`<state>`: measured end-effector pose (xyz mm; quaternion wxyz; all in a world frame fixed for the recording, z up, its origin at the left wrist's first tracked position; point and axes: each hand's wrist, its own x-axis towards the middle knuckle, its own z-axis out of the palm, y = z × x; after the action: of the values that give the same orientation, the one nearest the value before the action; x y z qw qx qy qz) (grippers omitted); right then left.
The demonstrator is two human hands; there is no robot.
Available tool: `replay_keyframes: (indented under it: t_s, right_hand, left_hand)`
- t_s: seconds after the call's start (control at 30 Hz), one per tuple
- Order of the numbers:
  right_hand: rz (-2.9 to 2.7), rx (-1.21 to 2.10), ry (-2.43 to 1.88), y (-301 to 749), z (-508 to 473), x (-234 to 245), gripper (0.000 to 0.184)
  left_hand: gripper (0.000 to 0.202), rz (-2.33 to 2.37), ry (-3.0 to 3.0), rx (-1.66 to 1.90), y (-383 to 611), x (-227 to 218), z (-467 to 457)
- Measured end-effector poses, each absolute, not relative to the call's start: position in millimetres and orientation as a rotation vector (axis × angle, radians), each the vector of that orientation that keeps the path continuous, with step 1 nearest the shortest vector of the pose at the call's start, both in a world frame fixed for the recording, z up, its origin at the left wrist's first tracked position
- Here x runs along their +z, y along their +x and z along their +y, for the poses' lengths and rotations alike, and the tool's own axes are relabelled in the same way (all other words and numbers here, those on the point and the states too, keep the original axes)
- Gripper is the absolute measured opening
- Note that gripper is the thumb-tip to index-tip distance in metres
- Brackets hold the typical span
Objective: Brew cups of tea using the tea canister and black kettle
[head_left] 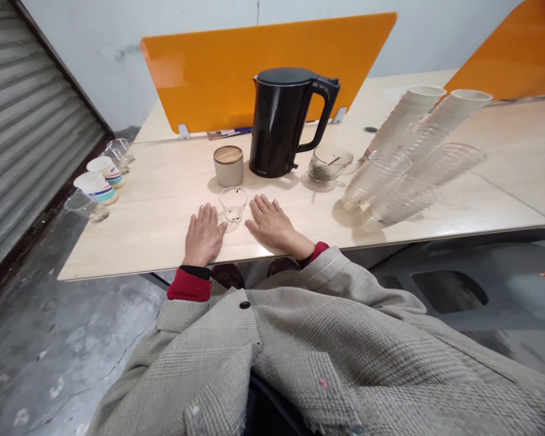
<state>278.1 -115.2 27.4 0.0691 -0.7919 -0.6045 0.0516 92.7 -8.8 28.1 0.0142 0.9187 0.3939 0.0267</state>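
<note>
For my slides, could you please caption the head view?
Left hand and right hand lie flat on a pale wood-grain table, flanking a clear tapered cup, a tall black kettle behind.

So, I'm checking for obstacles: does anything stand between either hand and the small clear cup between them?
Nothing visible does. The small clear cup stands between the left hand and the right hand, both palm-down on the table; the kettle and lidded jar stand farther back.

My left grip (203, 235) and right grip (272, 225) are bare. I wear a grey-beige coat (309, 321) in a fine check, with a round dark button (244, 305) in front and a small pink speck (323, 383) lower down. Red cuffs (188, 286) show past my sleeves (358, 278), with black inner cuffs (195, 272) beneath.
</note>
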Motion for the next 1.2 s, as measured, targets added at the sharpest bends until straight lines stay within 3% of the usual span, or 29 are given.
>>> replay_keyframes:
  t_s: [1.2]
  right_hand:
    - [-1.82,0.154,-2.382,277.5,-115.9,28.9,0.074]
  left_hand:
    - [0.072,1.204,2.83,0.143,91.9,23.2,-5.8]
